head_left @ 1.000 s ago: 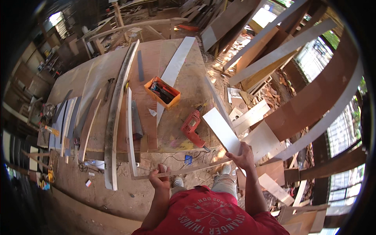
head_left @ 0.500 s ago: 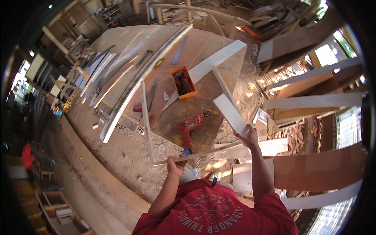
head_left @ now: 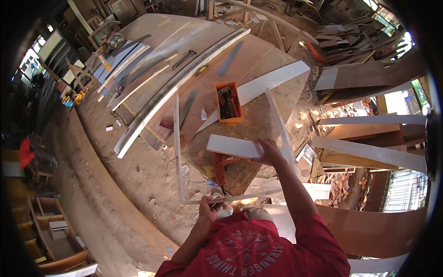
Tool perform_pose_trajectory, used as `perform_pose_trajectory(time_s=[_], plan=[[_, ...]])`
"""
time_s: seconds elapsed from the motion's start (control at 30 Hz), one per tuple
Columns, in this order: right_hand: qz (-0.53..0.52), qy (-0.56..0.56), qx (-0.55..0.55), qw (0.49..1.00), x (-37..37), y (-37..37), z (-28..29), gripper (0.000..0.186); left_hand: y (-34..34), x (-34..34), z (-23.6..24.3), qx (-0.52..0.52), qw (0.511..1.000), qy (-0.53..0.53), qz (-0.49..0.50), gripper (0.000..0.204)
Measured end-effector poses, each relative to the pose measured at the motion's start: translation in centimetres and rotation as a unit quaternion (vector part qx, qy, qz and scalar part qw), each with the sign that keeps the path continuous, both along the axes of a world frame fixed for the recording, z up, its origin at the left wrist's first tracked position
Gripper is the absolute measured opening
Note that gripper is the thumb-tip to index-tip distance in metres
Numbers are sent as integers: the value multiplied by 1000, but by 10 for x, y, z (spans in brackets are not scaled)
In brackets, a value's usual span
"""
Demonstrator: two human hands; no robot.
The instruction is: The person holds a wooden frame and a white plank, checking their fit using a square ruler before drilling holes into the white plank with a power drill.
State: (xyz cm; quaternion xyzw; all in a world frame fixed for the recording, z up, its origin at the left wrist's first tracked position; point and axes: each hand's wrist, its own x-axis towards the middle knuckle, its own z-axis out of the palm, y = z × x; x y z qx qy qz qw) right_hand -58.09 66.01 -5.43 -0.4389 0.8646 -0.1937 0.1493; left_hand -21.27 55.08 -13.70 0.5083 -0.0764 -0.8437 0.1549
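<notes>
Fingers of my left hand [head_left: 208, 208] are wrapped round the near strip of a U-shaped frame of thin wooden strips [head_left: 178, 147]. The frame's two long sides reach away from me over a plywood worktable. In my right hand [head_left: 269, 152] is the right end of a short white board [head_left: 233, 146], lying nearly crosswise between the frame's sides. Under that board a red power drill [head_left: 221, 171] is partly hidden, with its handle toward me. Beyond it stands an orange bin [head_left: 229, 121] of hand tools.
A long white board [head_left: 277, 79] lies across the far right of the plywood table [head_left: 203, 152]. Long pale strips [head_left: 184, 90] run along its left part. Boards lean at the right, near a wood scrap heap [head_left: 346, 44]. An open wooden drawer box [head_left: 57, 231] sits at lower left.
My right hand has moved left and away from me, swinging the white board from a steep slant to nearly crosswise, over the drill. My left hand still grips the frame. The whole view has shifted slightly.
</notes>
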Motion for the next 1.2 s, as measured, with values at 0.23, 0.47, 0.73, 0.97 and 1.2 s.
perform_pose_trajectory(time_s=[0.23,0.47,0.73,0.97,1.2], plan=[[94,36,-28,995,-21,-86,-32,85,9,-6,19,-17,999,28,-7,19],[77,-134,-176,972,66,-24,3,31,14,6,2,0,1000,5,21,53],[217,-463,66,857,138,142,17,41,13,-1,48,-86,996,20,-12,57],[14,-205,-268,941,213,12,-108,74,10,-14,75,-72,995,39,-50,64],[-352,-168,-72,918,222,-82,-80,69,2,-14,95,-41,996,49,-63,76]])
